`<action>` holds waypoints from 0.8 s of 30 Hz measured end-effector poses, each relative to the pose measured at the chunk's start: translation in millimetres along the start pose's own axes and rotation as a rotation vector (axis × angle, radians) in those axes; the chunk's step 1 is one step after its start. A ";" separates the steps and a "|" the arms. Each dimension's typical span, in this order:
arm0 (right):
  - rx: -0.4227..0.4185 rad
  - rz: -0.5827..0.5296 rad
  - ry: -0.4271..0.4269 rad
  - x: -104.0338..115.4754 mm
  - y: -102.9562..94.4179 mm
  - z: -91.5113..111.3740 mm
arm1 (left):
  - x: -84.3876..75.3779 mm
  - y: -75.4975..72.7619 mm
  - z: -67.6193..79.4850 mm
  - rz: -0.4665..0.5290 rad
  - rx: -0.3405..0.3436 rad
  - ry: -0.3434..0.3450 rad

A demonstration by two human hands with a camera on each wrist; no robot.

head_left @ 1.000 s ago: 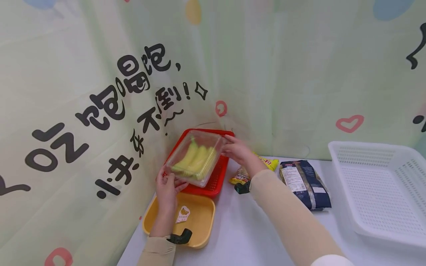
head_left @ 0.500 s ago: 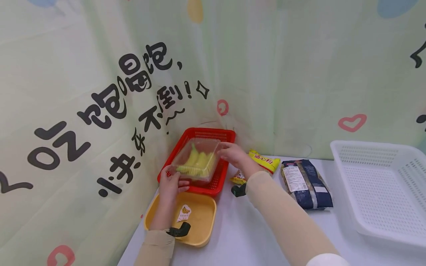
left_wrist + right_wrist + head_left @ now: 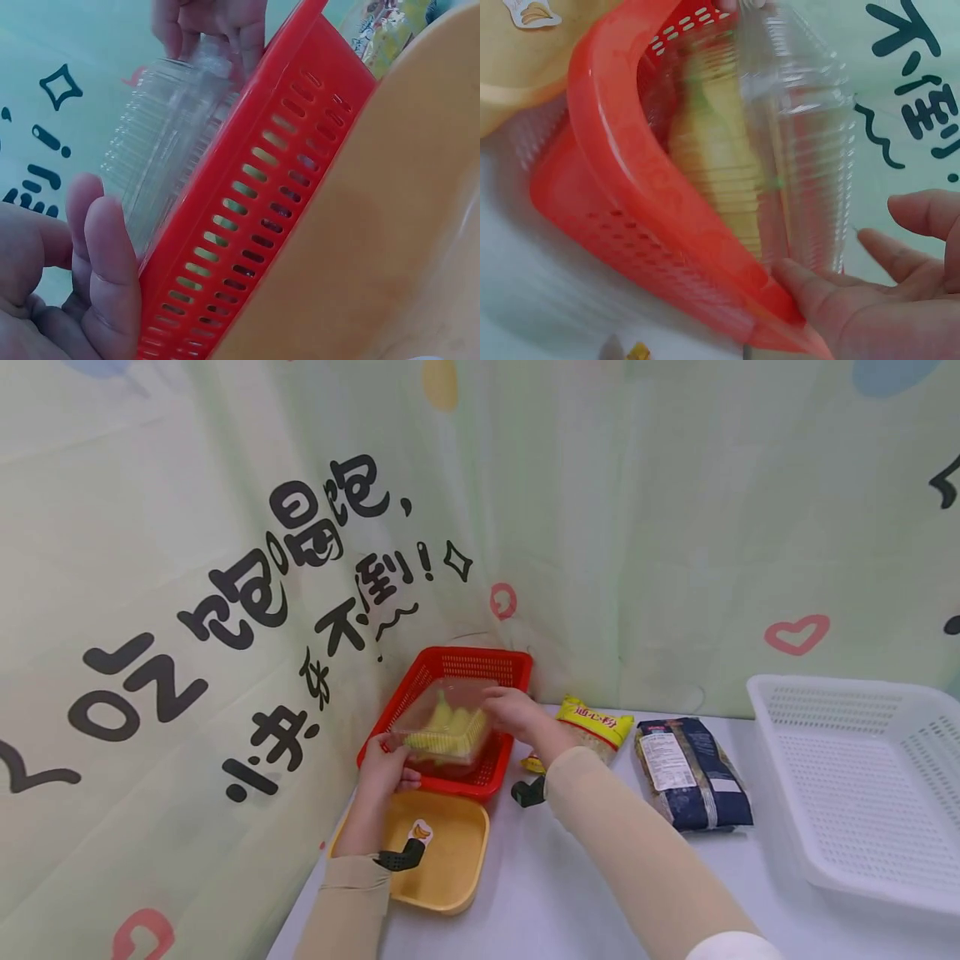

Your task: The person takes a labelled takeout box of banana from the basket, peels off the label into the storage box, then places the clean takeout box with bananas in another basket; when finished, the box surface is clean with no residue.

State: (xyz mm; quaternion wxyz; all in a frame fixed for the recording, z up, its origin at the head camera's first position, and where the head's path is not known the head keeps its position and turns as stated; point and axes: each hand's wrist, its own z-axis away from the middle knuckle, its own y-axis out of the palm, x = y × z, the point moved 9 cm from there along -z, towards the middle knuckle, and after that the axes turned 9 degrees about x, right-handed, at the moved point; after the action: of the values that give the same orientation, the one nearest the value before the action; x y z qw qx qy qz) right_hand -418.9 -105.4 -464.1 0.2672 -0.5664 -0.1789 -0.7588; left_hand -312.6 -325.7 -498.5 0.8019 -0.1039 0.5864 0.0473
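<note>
A clear plastic clamshell box point(image 3: 480, 697) with yellow bananas point(image 3: 450, 727) inside sits low in the red slotted basket point(image 3: 521, 667). Its ridged lid point(image 3: 150, 112) rises above the basket's rim. My left hand point(image 3: 382, 768) holds the box's near left corner; its lower fingers point(image 3: 112, 270) are off the box, beside the basket. My right hand point(image 3: 517, 714) is at the box's right side. In the right wrist view its fingers point(image 3: 892, 255) are spread and fairly straight, one fingertip touching near the box and rim, the thumb apart.
A yellow basin point(image 3: 450, 860) with a banana sticker stands in front of the basket. Right of it lie a yellow snack-like bag point(image 3: 596, 722) and a dark blue packet point(image 3: 693, 777). A white slotted basket point(image 3: 772, 760) stands farther right. A printed curtain point(image 3: 637, 527) closes the back.
Both hands have lowered the box of bananas into the red basket, from tilted above it to sitting inside. My right hand's fingers have loosened from the box.
</note>
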 end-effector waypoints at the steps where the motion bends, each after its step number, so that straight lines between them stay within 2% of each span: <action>1: 0.009 -0.005 0.003 -0.1 1.8 -0.1 | -0.4 0.0 0.3 -0.012 0.005 -0.002; 6: 0.036 -0.011 0.061 -2.6 8.8 2.2 | -0.3 -2.9 0.6 -0.070 0.029 -0.014; 12: 0.017 0.029 0.109 -1.1 11.1 10.1 | -0.4 -4.5 -1.6 -0.105 0.085 -0.025; 18: 0.025 -0.098 0.084 -1.8 13.5 16.7 | -0.9 -4.8 -2.1 -0.057 0.132 -0.028; 24: 0.031 -0.208 0.043 -7.5 4.9 19.5 | 0.0 -4.7 -4.6 -0.058 0.135 -0.041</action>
State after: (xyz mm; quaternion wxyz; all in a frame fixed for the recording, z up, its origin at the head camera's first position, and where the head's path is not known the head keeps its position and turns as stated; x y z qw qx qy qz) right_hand -399.4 -96.6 -465.7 0.1995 -0.5241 -0.2424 -0.7917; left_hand -316.0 -331.3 -499.3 0.8201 -0.0656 0.5683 -0.0135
